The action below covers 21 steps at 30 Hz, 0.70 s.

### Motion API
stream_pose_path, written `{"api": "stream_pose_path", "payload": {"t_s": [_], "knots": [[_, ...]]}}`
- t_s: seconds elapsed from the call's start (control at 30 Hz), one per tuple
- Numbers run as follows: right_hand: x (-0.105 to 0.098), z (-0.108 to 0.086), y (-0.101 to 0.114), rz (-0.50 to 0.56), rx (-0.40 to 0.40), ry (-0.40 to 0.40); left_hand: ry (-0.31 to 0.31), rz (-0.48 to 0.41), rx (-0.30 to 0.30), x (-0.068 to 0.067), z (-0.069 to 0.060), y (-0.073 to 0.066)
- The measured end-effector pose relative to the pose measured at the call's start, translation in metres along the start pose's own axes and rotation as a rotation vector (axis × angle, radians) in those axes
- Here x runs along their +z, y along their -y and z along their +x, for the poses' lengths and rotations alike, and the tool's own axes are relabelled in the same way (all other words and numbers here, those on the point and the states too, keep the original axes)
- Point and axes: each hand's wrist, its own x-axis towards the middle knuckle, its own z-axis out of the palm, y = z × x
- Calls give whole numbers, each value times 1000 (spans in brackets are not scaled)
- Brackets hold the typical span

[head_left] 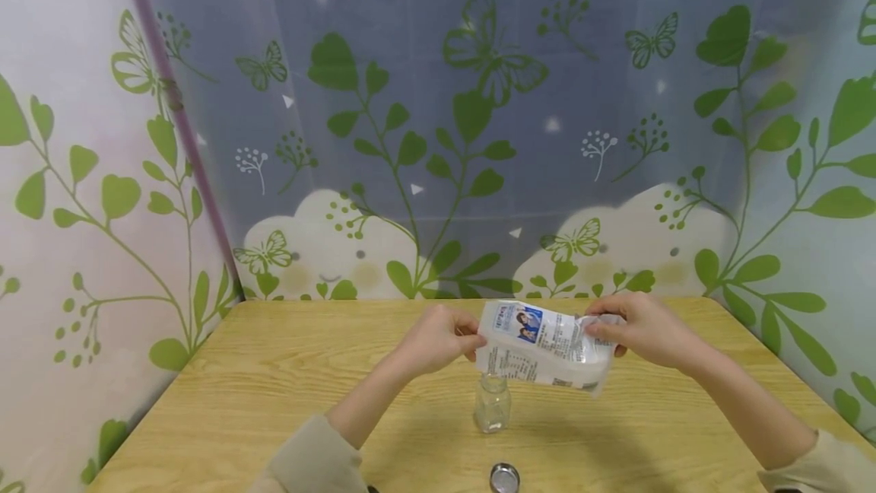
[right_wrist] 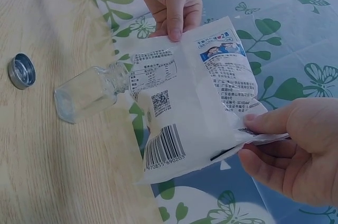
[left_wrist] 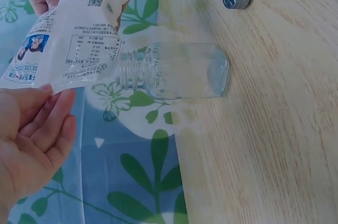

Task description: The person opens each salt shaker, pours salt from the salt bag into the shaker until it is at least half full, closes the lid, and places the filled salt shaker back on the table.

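Note:
A white printed plastic bag [head_left: 547,347] is held tilted just above the mouth of a clear glass jar [head_left: 493,405]. My left hand [head_left: 440,339] pinches the bag's left edge between thumb and fingers. At the other end, my right hand [head_left: 639,328] pinches the bag, where the film is crumpled. The jar stands upright and uncapped, its neck right by the bag's lower edge in the left wrist view. A silver metal lid [head_left: 505,478] lies on the table nearer to me. I cannot tell what the bag contains or whether anything is pouring.
A light wood-grain table [head_left: 294,371] lies under everything. Behind it hangs a blue cloth [head_left: 424,158] printed with green leaves and butterflies, with similar cloth along both sides. A purple pole [head_left: 179,116] slants down at the back left.

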Motion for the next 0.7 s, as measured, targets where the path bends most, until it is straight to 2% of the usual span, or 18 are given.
{"api": "stream_pose_path", "payload": {"t_s": [0.13, 0.3, 0.57, 0.7], "knots": [[1, 0, 0, 11, 6, 0, -16, -27, -18, 2, 0, 1], [2, -1, 0, 25, 5, 1, -51, -44, -13, 6, 0, 4], [1, 0, 1, 20, 5, 1, -148, -12, 17, 12, -2, 4], [2, 1, 0, 31, 10, 2, -155, -24, 18, 14, -3, 7]]}}
